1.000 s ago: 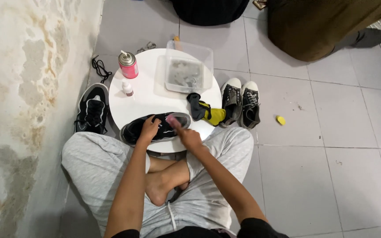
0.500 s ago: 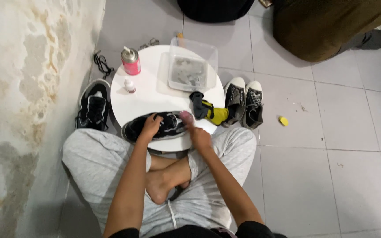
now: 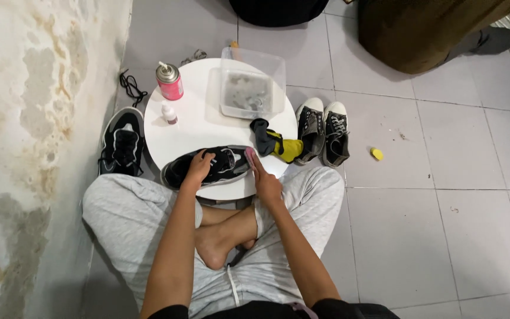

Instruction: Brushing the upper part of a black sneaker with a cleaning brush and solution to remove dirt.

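Head view looks straight down on me sitting cross-legged on the tiled floor [image 3: 420,248] with a small round white table [image 3: 199,127] at twelve o'clock from my lap. My left hand [image 3: 198,168] rests on top of a black sneaker [image 3: 208,168] that lies on its side along the table's six o'clock edge, fingers spread over its upper and pressing it down. My right hand [image 3: 264,180] sits at the shoe's three o'clock end, fingers closed around a small pink brush [image 3: 249,156] whose head touches the shoe's end there; I cannot tell how much of the brush lies under my fingers. At eleven o'clock on the table stands a pink spray can [image 3: 169,81], with a small white bottle [image 3: 169,112] just beside it toward the middle. A clear plastic tub [image 3: 252,88] sits at one o'clock, partly over the rim. A dark and yellow cloth [image 3: 278,143] hangs off the three o'clock edge. On the floor, a second black sneaker [image 3: 122,145] lies at nine o'clock of the table against the stained wall [image 3: 30,118], and a pair of dark high-top shoes [image 3: 323,131] stands at three o'clock. A small yellow piece [image 3: 376,154] lies further out at three o'clock, well apart from the pair.
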